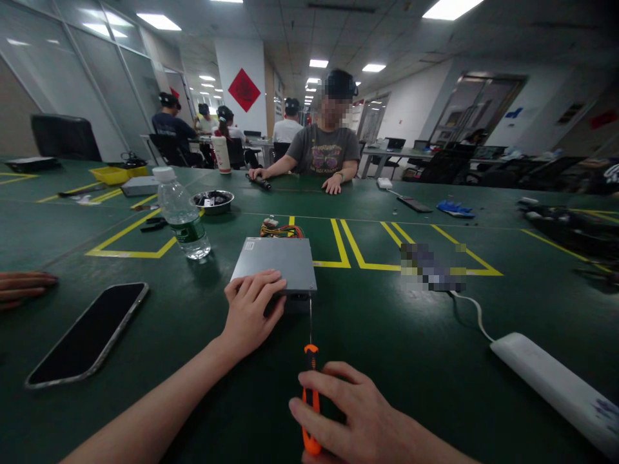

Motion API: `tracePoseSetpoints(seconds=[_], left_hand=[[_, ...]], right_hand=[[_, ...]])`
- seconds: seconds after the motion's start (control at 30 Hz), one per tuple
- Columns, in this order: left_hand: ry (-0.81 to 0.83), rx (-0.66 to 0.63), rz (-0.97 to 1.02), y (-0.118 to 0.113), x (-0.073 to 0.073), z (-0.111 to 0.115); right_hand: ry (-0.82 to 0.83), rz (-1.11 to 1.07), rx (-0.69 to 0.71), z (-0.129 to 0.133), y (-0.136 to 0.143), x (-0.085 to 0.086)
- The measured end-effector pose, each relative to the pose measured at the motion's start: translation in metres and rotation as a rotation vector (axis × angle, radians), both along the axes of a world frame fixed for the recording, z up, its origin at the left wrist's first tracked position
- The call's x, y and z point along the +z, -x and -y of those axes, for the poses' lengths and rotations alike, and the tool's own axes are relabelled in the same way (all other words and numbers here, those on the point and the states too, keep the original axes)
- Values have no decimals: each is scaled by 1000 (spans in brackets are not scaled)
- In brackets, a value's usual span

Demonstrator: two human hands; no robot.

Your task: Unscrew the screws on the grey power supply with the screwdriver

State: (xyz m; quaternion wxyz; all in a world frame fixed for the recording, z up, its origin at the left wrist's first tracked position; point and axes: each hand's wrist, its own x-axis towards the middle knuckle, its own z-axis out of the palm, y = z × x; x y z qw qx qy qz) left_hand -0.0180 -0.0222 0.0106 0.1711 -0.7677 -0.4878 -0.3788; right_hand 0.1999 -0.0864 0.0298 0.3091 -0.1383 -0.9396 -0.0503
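Observation:
A grey metal box lies on the green table, with a bundle of coloured wires at its far side. My left hand rests on the near left part of the box, fingers spread over its top and edge. In my right hand is a screwdriver with an orange and black handle, my fingers around the handle. Its thin shaft points away from me, and the tip meets the near right edge of the box. The exact contact point is too small to make out.
A water bottle and a metal bowl stand beyond the box to the left. A phone lies at left, near another person's hand. At right lies a white power strip. Across the table sits a person.

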Motion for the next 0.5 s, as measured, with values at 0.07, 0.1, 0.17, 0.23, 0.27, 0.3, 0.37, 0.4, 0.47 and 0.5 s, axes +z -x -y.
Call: tracePoseSetpoints(seconds=[0.07, 0.1, 0.17, 0.23, 0.27, 0.3, 0.37, 0.4, 0.47, 0.5], left_hand=[[1, 0, 4, 0, -1, 0], [4, -1, 6, 1, -1, 0], [12, -4, 7, 1, -3, -1], [18, -5, 7, 2, -3, -1], [20, -5, 6, 2, -4, -1], [19, -4, 7, 2, -4, -1], [20, -3, 8, 2, -3, -1], [20, -3, 7, 2, -3, -1], [19, -4, 5, 2, -3, -1], [18, -5, 5, 2, -3, 0]], right_hand=[[-34, -33, 10, 0, 0, -1], [-48, -63, 15, 0, 0, -2], [-61, -126, 20, 0, 1, -6], [-31, -166, 5, 1, 2, -8], [-5, -169, -6, 1, 2, -8], [18, -157, -11, 1, 3, -7], [30, -117, -7, 1, 3, -3], [18, -90, -1, 0, 4, 0], [-9, -42, -1, 0, 4, 4], [-22, -31, -1, 0, 4, 4]])
